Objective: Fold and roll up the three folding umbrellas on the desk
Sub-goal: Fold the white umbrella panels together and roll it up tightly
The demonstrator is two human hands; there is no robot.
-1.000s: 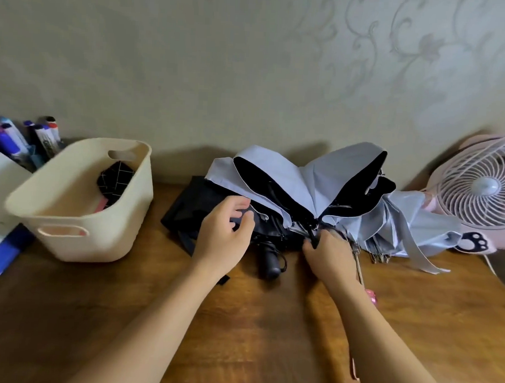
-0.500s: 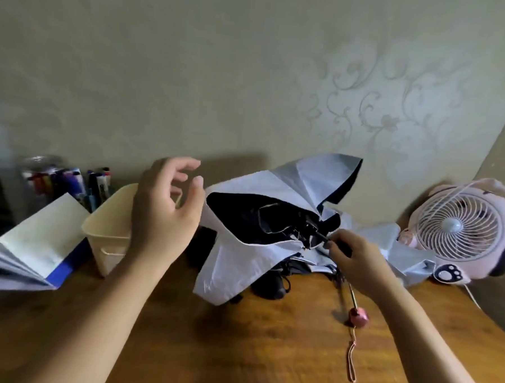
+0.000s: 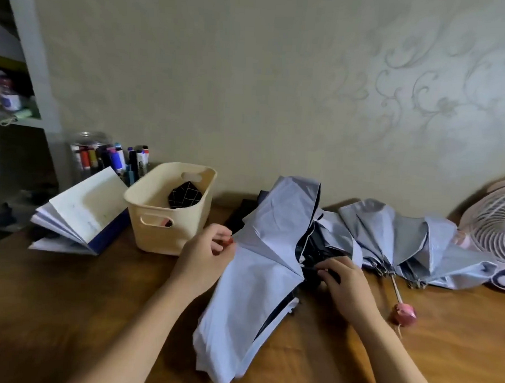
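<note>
center of frame, on desk: lilac umbrella, half collapsed | left hand pinched its canopy edge | right hand gripped the dark frame | best: steady frame, flatten panels one way before rolling

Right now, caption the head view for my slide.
Left hand and right hand hold a pale blue umbrella beside a cream basket.
</note>
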